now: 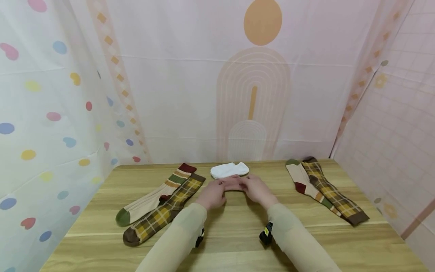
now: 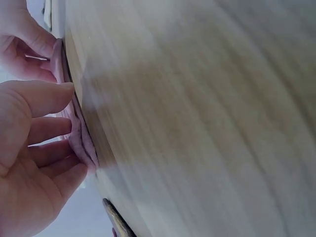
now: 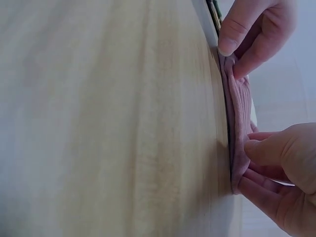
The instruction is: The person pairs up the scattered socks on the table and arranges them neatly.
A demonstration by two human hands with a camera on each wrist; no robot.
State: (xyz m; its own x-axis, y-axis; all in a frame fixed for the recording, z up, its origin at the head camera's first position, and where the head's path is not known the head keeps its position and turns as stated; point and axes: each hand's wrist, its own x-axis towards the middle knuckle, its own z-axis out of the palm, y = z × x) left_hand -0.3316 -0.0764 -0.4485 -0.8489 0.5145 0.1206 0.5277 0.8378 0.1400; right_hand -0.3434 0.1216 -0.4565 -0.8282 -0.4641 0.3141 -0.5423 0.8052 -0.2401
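Both hands are at a pink ribbed sock (image 1: 233, 184) lying folded low on the table, in the middle near the back. The left hand (image 1: 212, 194) pinches its left end between thumb and fingers; in the right wrist view that thumb is at the table surface. At the other end, the right hand (image 3: 286, 168) grips the fabric, thumb on top and fingertips along the edge. In the left wrist view the folded layers of the sock (image 2: 81, 136) show between the fingers. White low-cut socks (image 1: 229, 170) lie directly behind it.
To the left lie a cream striped sock (image 1: 149, 206) and a brown-yellow plaid sock (image 1: 170, 206). Another cream striped sock (image 1: 299, 175) and plaid sock (image 1: 334, 192) lie crossed at the right. Patterned curtains (image 1: 180, 94) hang around the wooden table (image 1: 238, 234).
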